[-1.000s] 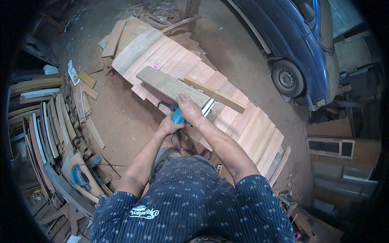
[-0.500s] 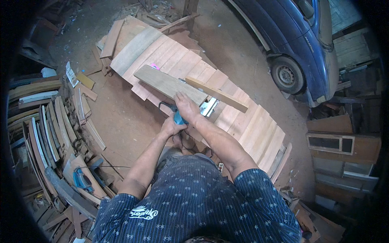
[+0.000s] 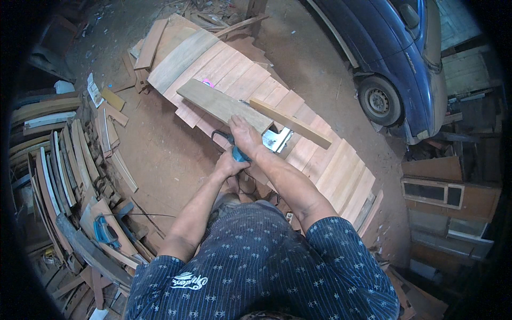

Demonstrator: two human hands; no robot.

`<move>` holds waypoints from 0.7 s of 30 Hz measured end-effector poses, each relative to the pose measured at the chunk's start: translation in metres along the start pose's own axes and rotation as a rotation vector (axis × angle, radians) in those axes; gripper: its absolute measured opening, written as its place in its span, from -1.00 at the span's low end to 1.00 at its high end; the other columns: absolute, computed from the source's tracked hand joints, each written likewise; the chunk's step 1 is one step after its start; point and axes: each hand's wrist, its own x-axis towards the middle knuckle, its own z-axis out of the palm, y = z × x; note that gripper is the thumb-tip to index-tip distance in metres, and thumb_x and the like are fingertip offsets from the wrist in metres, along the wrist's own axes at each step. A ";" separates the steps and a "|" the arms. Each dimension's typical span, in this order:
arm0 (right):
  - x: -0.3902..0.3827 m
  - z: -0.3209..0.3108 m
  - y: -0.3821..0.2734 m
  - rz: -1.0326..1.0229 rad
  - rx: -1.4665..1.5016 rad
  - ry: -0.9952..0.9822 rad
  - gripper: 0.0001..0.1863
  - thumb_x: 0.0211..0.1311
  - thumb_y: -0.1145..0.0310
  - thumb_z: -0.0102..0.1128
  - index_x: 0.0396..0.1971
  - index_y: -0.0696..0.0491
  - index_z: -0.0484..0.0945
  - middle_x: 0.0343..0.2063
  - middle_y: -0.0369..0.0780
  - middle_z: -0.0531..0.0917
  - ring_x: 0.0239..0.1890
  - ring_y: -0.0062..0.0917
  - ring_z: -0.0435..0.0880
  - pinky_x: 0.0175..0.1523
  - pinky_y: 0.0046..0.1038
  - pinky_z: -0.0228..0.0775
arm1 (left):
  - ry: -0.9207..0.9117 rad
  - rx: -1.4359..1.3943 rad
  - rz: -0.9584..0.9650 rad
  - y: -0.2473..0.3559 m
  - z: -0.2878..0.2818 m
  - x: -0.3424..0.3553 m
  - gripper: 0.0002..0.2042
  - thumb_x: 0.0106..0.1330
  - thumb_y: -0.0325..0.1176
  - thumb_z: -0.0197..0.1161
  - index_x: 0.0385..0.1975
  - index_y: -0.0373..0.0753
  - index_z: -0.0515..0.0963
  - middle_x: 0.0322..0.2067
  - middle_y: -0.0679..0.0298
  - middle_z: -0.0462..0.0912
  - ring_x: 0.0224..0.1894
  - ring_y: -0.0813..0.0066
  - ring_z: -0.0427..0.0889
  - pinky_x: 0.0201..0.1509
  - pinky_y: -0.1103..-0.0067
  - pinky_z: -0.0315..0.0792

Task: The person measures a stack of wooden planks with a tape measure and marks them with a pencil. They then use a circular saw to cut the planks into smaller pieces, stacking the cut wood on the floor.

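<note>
My left hand (image 3: 230,163) is closed around the body of a teal power tool (image 3: 241,154) with a dark cord. Its bright metal plate (image 3: 276,140) shows beyond my right hand, and the working part is hidden. My right hand (image 3: 245,136) grips the near edge of a grey-brown wooden board (image 3: 221,104), with its fingers over the upper face. That board slants toward the far left, above a row of pale planks. Beyond the metal plate lies a narrow wooden strip (image 3: 292,124), angled down to the right.
Pale planks (image 3: 322,165) lie side by side in a long row under the work. Curved timber offcuts (image 3: 64,165) are piled at the left, with another teal power tool (image 3: 104,232) among them. A blue car (image 3: 384,48) stands at the far right. Pink tape (image 3: 207,82) lies behind the board.
The board has shifted slightly to the left relative to the narrow strip, and more of the metal plate shows. Both hands keep their holds. The whole view has moved a little.
</note>
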 end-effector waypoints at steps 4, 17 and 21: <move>0.002 0.006 -0.003 -0.020 -0.059 0.082 -0.61 0.20 0.51 0.00 0.05 0.23 0.46 0.15 -0.04 0.48 0.28 -0.19 0.42 0.32 -0.31 0.38 | 0.063 -0.025 0.040 -0.010 0.005 0.005 -0.13 -0.20 0.02 0.59 0.15 -0.31 0.42 0.05 -0.08 0.62 0.12 0.01 0.60 0.19 0.30 0.46; 0.039 0.022 -0.014 -0.008 -0.052 -0.033 -0.49 0.13 0.61 0.00 0.16 0.22 0.42 0.25 -0.01 0.42 0.33 -0.16 0.37 0.37 -0.28 0.32 | 0.053 -0.014 -0.016 -0.010 0.004 0.003 -0.10 -0.12 0.07 0.54 0.19 -0.36 0.38 0.05 -0.17 0.60 0.16 -0.04 0.57 0.22 0.28 0.44; 0.051 0.037 -0.032 -0.122 -0.255 0.015 -0.67 0.25 0.43 0.01 -0.03 0.24 0.52 0.11 0.04 0.52 0.23 -0.11 0.48 0.28 -0.21 0.40 | -0.109 0.116 -0.067 -0.004 -0.001 0.009 -0.14 -0.07 0.10 0.49 0.21 -0.31 0.39 0.04 -0.12 0.62 0.14 -0.06 0.58 0.21 0.28 0.45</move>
